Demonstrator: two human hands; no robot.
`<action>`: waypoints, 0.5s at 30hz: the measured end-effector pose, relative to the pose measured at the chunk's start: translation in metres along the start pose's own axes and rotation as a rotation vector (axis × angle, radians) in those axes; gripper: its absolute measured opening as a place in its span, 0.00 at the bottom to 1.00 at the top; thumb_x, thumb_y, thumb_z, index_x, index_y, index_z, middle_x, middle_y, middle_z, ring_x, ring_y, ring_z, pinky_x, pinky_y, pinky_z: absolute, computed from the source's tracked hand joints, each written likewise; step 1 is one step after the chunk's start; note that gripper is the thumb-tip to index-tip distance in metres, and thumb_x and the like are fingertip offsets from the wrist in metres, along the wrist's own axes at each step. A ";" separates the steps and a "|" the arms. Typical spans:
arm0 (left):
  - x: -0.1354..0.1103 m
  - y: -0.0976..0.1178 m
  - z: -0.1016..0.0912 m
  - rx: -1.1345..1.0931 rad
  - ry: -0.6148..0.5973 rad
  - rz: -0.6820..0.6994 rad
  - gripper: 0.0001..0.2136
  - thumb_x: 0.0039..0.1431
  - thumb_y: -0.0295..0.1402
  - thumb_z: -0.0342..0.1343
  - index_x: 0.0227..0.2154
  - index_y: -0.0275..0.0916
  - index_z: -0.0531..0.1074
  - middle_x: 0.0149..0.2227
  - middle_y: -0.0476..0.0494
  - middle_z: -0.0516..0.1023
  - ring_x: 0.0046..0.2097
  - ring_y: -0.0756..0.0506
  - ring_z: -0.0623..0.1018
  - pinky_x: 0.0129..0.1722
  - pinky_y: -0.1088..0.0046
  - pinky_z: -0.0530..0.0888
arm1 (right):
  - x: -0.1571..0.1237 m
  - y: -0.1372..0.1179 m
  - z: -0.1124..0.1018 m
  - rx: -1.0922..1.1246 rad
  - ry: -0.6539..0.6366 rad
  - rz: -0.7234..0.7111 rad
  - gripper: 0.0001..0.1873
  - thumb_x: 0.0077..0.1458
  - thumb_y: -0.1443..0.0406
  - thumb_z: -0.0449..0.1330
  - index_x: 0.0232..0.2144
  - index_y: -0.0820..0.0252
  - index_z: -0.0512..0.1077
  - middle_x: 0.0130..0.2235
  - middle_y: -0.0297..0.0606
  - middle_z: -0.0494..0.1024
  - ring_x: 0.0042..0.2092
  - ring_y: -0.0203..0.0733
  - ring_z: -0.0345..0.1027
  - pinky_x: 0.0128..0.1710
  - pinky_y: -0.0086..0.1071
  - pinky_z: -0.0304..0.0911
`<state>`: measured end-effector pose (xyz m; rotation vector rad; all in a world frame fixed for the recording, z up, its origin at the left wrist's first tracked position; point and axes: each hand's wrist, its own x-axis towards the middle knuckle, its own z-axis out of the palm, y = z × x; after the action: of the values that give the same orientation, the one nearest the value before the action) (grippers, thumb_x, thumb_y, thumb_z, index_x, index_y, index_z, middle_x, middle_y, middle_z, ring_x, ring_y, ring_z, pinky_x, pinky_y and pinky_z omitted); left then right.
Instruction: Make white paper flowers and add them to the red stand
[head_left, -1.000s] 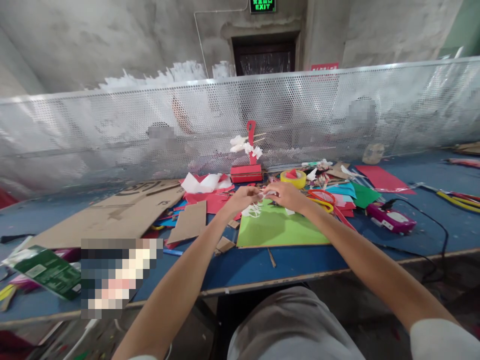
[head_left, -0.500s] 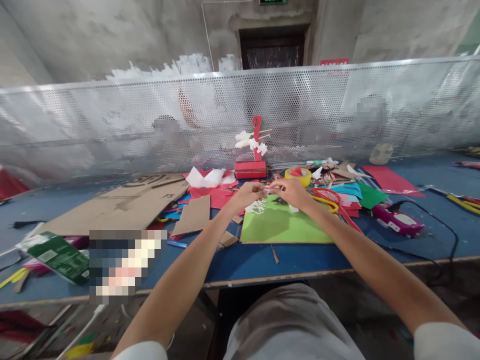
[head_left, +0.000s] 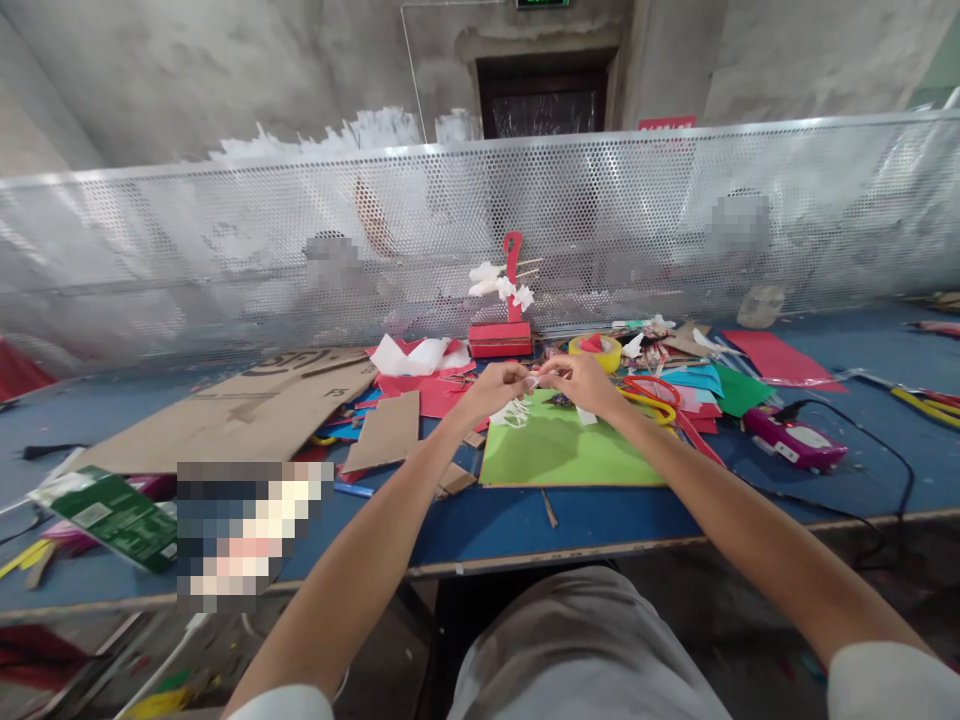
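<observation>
My left hand (head_left: 495,390) and my right hand (head_left: 579,382) meet above a lime-green sheet (head_left: 574,455), fingertips pinched close together. Between them is a small white piece (head_left: 533,382), too small to make out whether it is paper or string. Thin white strands (head_left: 513,412) show just under my left hand, over the green sheet's far left corner. Beyond the hands a red box-shaped base (head_left: 500,340) stands upright with a red curved post (head_left: 514,265). White tufts (head_left: 504,288) and thin sticks are fixed to that post.
Cardboard sheets (head_left: 232,415) lie to the left, with a green packet (head_left: 112,512) in front. Yellow tape (head_left: 600,352), coloured paper (head_left: 739,390), a purple device (head_left: 796,440) with a black cable, and pliers (head_left: 926,405) lie right. A perforated metal screen (head_left: 420,235) runs behind.
Both hands stay almost in place, with the fingertips shifting slightly around the small white piece. The view has moved very little.
</observation>
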<state>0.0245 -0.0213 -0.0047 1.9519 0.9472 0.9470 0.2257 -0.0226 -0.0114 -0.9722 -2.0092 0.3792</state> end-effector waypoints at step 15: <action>-0.002 0.003 0.000 0.027 0.016 0.069 0.13 0.56 0.42 0.60 0.29 0.34 0.72 0.26 0.47 0.75 0.27 0.52 0.72 0.30 0.75 0.67 | 0.000 0.001 -0.001 0.179 -0.006 0.040 0.13 0.53 0.56 0.63 0.33 0.61 0.77 0.29 0.38 0.79 0.28 0.39 0.70 0.28 0.29 0.62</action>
<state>0.0245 -0.0240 -0.0028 2.0138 0.9106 0.9951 0.2271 -0.0222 -0.0108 -0.9006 -1.9263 0.5741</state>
